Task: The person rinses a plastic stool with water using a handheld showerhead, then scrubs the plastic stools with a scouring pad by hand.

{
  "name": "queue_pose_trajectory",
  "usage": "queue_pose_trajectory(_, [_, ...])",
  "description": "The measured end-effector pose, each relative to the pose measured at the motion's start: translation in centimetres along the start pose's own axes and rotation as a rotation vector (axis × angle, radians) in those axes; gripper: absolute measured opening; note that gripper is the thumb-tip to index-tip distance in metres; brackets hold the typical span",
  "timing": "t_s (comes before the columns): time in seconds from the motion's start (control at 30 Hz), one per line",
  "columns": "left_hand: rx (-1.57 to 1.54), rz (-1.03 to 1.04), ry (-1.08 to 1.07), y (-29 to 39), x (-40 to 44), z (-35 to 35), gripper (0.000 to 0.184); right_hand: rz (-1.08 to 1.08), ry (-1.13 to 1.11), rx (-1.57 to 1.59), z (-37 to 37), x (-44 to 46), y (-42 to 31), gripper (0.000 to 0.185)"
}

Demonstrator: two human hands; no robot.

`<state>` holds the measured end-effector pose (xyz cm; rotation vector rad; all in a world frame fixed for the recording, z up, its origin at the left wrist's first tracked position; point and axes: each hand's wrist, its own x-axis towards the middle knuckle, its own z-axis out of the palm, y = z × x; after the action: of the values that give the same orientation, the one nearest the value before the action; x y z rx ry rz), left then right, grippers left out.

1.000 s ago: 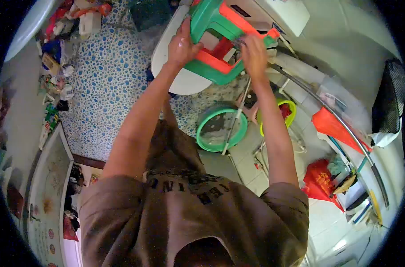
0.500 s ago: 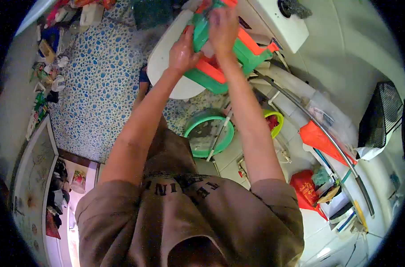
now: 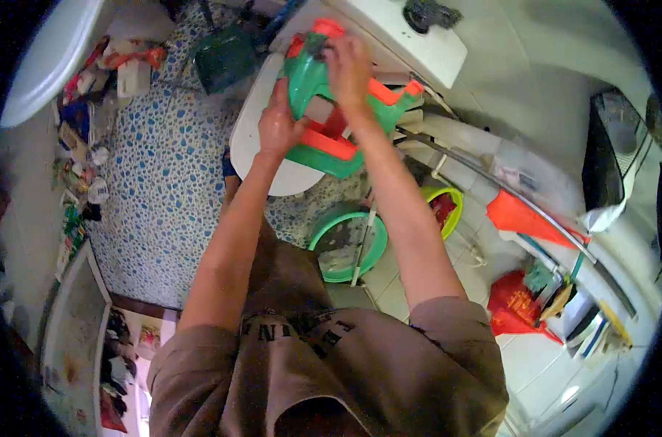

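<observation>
The left hand [image 3: 278, 132] is grasping the near left side of a green and orange plastic stool [image 3: 324, 162], fingers laid along a green panel and thumb by the opening in the frame. The right hand [image 3: 349, 69] bends over the far end of the stool, its fingers against the green part below a round orange tip; something dark shows at its fingertips, but it is too blurred to name, and whether this grip is clenched on anything I cannot tell. The stool sits over a white rounded lid [image 3: 262, 164], with which side is down hard to make out. Beyond it, a dark wad [image 3: 429, 14] lies on a white ledge [image 3: 389, 22], and a dark green bin [image 3: 225, 58] stands to the left. Nearer the body, below the stool, is a green basin [image 3: 340, 277] with a pale pole [image 3: 364, 244] crossing it, and just right of that, partly behind the right forearm, a yellow bucket [image 3: 458, 218] with something red inside. A curved metal rail [image 3: 491, 175] runs down the right side, near an orange-red bag [image 3: 527, 218], a red bag [image 3: 509, 302] and a black mesh basket [image 3: 600, 149]. Blue pebble-patterned floor [image 3: 156, 175] spreads out on the left.
</observation>
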<state>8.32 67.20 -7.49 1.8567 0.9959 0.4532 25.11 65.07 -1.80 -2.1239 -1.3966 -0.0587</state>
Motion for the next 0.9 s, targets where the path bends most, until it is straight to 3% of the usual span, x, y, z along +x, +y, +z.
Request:
queue_pose_trajectory(0.03, [0.002,0.000,-0.001,0.0,0.1,-0.3,0.091,0.022,-0.142,-0.050,0.1,-2.7,-0.4,0.017])
queue_pose_trajectory(0.1, [0.096,-0.014,-0.010,1.3,0.2,-0.1,0.092,0.086,-0.110,0.009,-4.3,-11.4,0.8,0.017])
queue_pose_trajectory(0.17, [0.104,0.005,-0.024,1.1,0.2,0.3,0.092,0.189,-0.103,0.003,-6.4,-13.5,1.6,0.018])
queue_pose_trajectory(0.2, [0.070,0.017,-0.012,1.2,0.4,0.5,0.092,0.196,-0.085,-0.001,-7.7,-12.9,2.8,0.018])
queue_pose_trajectory(0.27, [0.045,0.059,0.008,0.8,0.1,0.2,0.090,0.357,0.170,0.008,-10.3,-11.9,3.6,0.016])
queue_pose_trajectory(0.4, [-0.015,0.005,-0.055,0.6,0.4,0.2,0.087,0.331,0.300,-0.069,-5.0,-10.7,9.1,0.021])
queue_pose_trajectory(0.47, [-0.045,0.016,-0.040,0.5,0.6,0.8,0.086,0.596,0.484,0.176,-3.9,-8.0,11.6,0.030])
queue_pose_trajectory(0.6, [-0.107,0.171,-0.024,-0.8,0.3,1.1,0.085,0.759,0.354,0.347,-5.2,-11.2,6.0,0.029])
queue_pose_trajectory(0.7, [-0.124,0.040,-0.082,2.2,0.0,-0.5,0.084,0.713,0.289,0.228,-4.4,-15.6,3.6,0.024])
queue_pose_trajectory(0.77, [-0.116,0.058,-0.091,1.4,0.2,0.2,0.084,0.725,0.291,0.236,-4.5,-13.7,5.6,0.028])
queue_pose_trajectory(0.83, [-0.010,-0.043,-0.072,0.8,0.2,0.6,0.084,0.909,0.340,0.340,-6.0,-7.5,9.2,0.040])
queue_pose_trajectory(0.9, [-0.023,-0.008,-0.079,0.6,-0.4,0.2,0.084,0.889,0.406,0.324,-4.4,-9.8,8.7,0.042])
